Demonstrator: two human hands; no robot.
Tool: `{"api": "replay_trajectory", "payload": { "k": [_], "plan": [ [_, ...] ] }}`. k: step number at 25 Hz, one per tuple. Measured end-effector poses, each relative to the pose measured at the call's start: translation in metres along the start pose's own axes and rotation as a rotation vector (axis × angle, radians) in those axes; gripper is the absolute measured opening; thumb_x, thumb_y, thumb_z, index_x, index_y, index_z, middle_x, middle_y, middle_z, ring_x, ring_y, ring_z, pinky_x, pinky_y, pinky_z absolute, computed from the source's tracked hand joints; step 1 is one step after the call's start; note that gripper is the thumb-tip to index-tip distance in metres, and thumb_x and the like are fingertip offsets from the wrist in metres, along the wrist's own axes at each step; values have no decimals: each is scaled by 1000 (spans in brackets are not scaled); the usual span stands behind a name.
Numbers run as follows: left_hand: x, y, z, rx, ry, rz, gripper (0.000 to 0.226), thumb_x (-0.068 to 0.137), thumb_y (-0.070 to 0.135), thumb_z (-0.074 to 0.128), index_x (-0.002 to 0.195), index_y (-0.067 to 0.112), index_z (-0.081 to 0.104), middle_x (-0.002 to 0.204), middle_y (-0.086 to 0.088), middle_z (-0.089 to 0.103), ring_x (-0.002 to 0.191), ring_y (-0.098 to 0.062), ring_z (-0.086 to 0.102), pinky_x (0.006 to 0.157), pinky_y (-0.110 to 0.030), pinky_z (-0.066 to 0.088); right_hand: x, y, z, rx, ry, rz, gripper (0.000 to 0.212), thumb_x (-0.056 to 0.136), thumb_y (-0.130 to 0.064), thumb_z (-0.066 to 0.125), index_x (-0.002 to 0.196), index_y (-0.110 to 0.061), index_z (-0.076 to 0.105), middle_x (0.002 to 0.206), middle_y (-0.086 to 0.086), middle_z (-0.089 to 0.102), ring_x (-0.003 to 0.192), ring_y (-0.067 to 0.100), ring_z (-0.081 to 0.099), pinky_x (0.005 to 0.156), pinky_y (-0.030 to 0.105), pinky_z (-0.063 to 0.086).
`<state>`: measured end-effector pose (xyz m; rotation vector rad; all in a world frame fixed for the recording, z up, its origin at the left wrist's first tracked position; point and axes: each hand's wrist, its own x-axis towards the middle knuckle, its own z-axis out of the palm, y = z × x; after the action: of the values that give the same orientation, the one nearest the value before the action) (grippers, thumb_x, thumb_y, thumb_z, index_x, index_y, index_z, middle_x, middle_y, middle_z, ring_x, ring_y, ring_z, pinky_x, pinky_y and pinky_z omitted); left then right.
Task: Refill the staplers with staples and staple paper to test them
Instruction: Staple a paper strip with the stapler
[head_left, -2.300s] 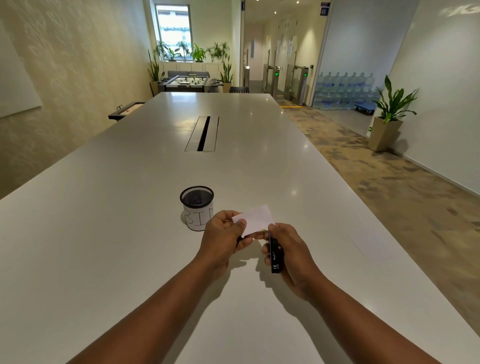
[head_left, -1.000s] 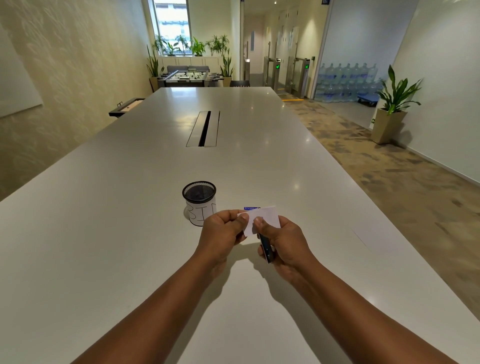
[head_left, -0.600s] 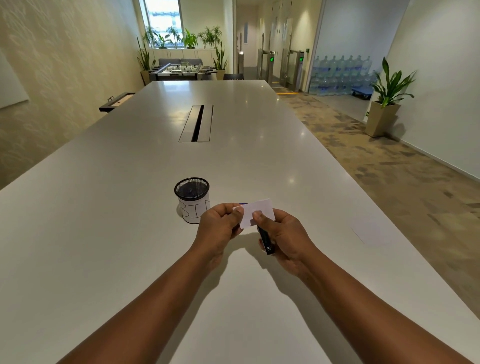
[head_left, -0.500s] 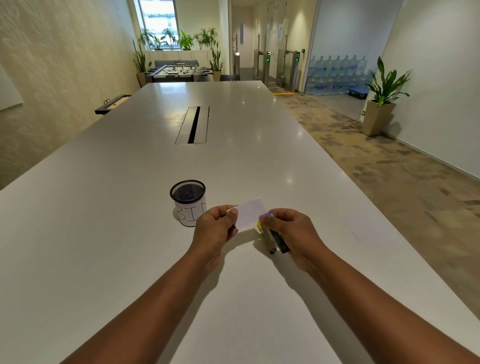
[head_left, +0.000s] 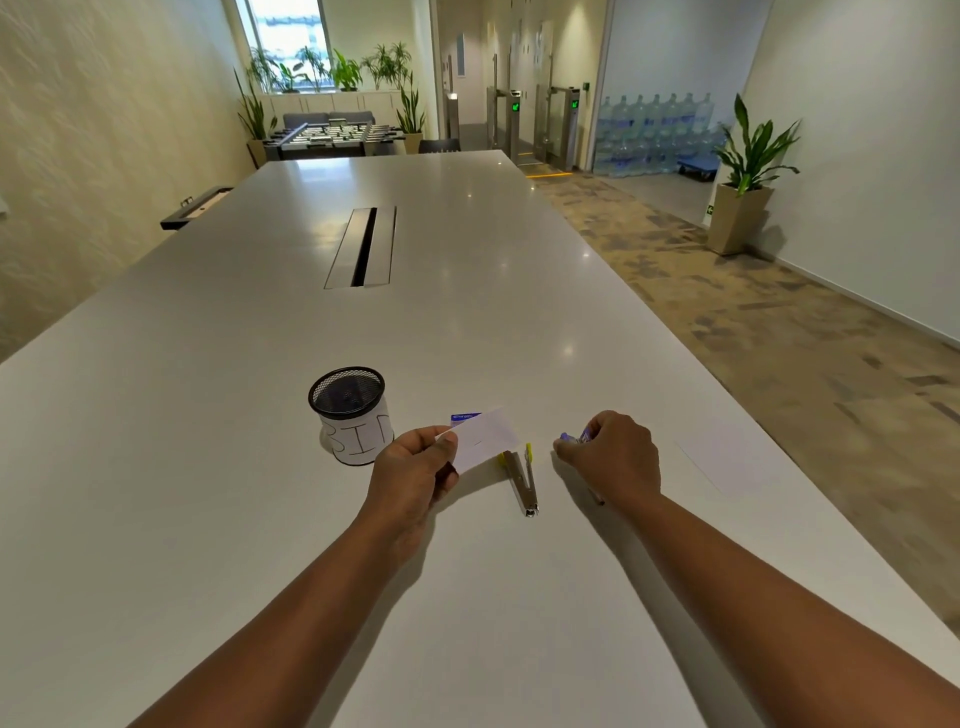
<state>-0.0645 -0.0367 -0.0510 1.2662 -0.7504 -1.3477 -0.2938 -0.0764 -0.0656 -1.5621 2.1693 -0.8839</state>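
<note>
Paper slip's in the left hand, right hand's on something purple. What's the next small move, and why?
Probably lift the purple item that the right hand pinches and bring it toward the yellow stapler, which lies open on the table. The left hand holds the paper slip.

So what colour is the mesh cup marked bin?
Black mesh cup with a white paper label, clearest in the head view.

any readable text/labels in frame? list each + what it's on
"BI" plus part of a third letter, handwritten on the white paper wrap of the mesh cup; the left hand cuts it off.
Blue box behind the paper slip: print too blurred to read.
Purple item at the right hand: no legible text.
</note>
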Motion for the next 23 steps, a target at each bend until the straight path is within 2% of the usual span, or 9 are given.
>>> {"api": "replay_trajectory", "payload": {
  "k": [4, 7, 9, 11, 12, 14, 18, 20, 23],
  "plan": [
    [5, -3, -3, 3, 14, -21, 7, 93, 14, 68, 98, 12, 72, 72, 0, 73, 59, -11, 57, 66, -28, 53, 1, 3, 7, -97, -35, -28, 42, 68, -48, 78, 74, -11, 60, 70, 2, 61, 65, 24, 60, 58, 33, 45],
    [5, -1, -3, -15, 11, -27, 5, 92, 15, 69, 94, 14, 74, 69, 1, 70, 56, -11, 56, 67, -29, 52, -1, 2, 2, -195, -96, -65, 54, 67, -62, 79, 77, -15, 54, 80, 0, 57, 73, 25, 58, 55, 31, 40],
    [6, 1, -3, -12, 23, -11, 4, 92, 16, 70, 93, 15, 74, 62, 3, 65, 54, -11, 55, 71, -33, 50, -5, -3, -3, -249, -74, -157, 64, 65, -66, 79, 101, -17, 59, 103, 2, 56, 91, 28, 58, 64, 34, 43],
    [5, 5, -1, 2, 41, 16, 4, 92, 15, 70, 94, 14, 74, 58, 3, 62, 51, -12, 54, 70, -34, 48, -14, -14, -4, -187, 37, -406, 81, 67, -55, 83, 134, -20, 54, 128, 3, 53, 113, 30, 52, 83, 41, 49],
    [4, 8, 0, 10, 52, 30, 6, 91, 15, 70, 95, 12, 74, 59, 1, 61, 50, -13, 53, 68, -33, 48, -22, -21, -4, -118, 89, -570, 81, 69, -47, 84, 139, -22, 53, 132, 3, 53, 117, 29, 50, 88, 43, 48],
    [1, 14, 4, 50, 80, 61, 10, 91, 14, 70, 98, 8, 73, 64, -4, 61, 50, -14, 52, 61, -30, 50, -37, -36, -3, -75, 152, -840, 68, 70, -36, 83, 132, -23, 59, 128, 1, 57, 116, 27, 51, 87, 44, 46],
    [-14, 30, 14, 150, 58, 179, 7, 90, 18, 69, 92, 12, 73, 71, -5, 70, 59, -13, 63, 61, -25, 55, -51, -53, -6, -108, 213, -1045, 26, 77, -19, 77, 102, -20, 72, 102, -2, 69, 96, 27, 62, 73, 42, 48],
    [-24, 39, 17, 176, -10, 250, 15, 92, 29, 67, 91, 16, 73, 77, -1, 76, 67, -11, 71, 61, -21, 55, -53, -60, -10, -50, 190, -1046, 17, 81, -13, 72, 97, -18, 74, 92, -4, 73, 84, 22, 65, 68, 39, 51],
    [-33, 49, 16, 200, -18, 331, 16, 95, 36, 62, 94, 24, 72, 86, 9, 75, 76, -3, 68, 66, -21, 52, -59, -75, -17, 428, -36, -615, 13, 82, -24, 65, 90, -28, 74, 78, -13, 71, 70, 7, 64, 64, 21, 50]
  ]
}}
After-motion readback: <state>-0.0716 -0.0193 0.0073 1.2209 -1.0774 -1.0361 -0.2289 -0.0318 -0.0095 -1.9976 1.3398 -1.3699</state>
